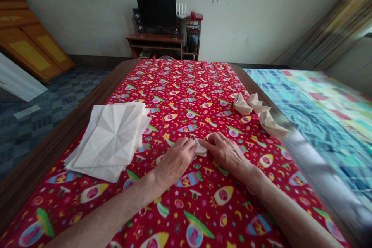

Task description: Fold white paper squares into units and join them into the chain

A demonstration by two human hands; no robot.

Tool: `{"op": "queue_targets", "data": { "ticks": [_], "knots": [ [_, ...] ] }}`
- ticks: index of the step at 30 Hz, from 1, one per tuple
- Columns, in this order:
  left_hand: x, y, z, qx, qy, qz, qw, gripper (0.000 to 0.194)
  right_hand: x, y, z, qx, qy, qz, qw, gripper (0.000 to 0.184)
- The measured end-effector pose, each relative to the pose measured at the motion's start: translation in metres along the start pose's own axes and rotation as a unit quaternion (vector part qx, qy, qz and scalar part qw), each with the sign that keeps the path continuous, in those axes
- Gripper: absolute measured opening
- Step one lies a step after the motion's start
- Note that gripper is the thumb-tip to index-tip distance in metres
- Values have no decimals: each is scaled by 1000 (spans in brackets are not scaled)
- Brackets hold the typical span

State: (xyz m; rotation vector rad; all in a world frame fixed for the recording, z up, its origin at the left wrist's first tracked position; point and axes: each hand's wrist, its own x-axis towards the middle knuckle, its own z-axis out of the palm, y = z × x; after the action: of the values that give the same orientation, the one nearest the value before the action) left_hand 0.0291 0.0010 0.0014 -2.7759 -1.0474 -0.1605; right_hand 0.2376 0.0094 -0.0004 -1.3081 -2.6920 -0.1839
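A small folded white paper [200, 148] lies on the red cloth between my two hands. My left hand [179, 157] has its fingers closed together at the left edge of the paper. From the other side, my right hand [226, 150] is curled, with thumb and forefinger on the paper's right edge. Part of the paper is hidden under the fingers. Left of my hands lies a stack of creased white paper sheets [112, 137], the top one marked with star-like fold lines. Several folded paper pieces [271, 124] with pointed ridges stand near the table's right edge.
A red rocket-patterned cloth [186, 102] covers the table, with its dark wooden edge [87, 118] showing. A bed with a checked cover [314, 124] adjoins on the right. Beyond stand a monitor [157, 11] on a desk and a wooden cabinet [31, 42].
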Motion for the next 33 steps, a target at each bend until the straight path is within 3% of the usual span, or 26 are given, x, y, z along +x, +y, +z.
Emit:
{"op": "queue_targets", "data": {
  "ticks": [5,13,19,23,27,33],
  "knots": [
    [-3,-18,-12,-4,-16,13,1000,16,-4,-11,1,64,57,13,996,18],
    [-15,-21,-4,-90,16,28,995,26,-7,-22,-2,59,96,-19,994,18],
    [-13,-24,-2,-99,8,20,995,27,-10,-28,-2,21,28,1,999,25],
    [-14,-24,-2,-110,5,35,993,22,-14,-30,0,12,24,8,1000,32],
    [-16,-23,5,-180,55,13,982,16,-14,-31,2,75,77,39,993,20],
    [-12,-25,23,-308,156,-59,937,15,-11,-32,6,246,115,95,958,18]
  ]
}}
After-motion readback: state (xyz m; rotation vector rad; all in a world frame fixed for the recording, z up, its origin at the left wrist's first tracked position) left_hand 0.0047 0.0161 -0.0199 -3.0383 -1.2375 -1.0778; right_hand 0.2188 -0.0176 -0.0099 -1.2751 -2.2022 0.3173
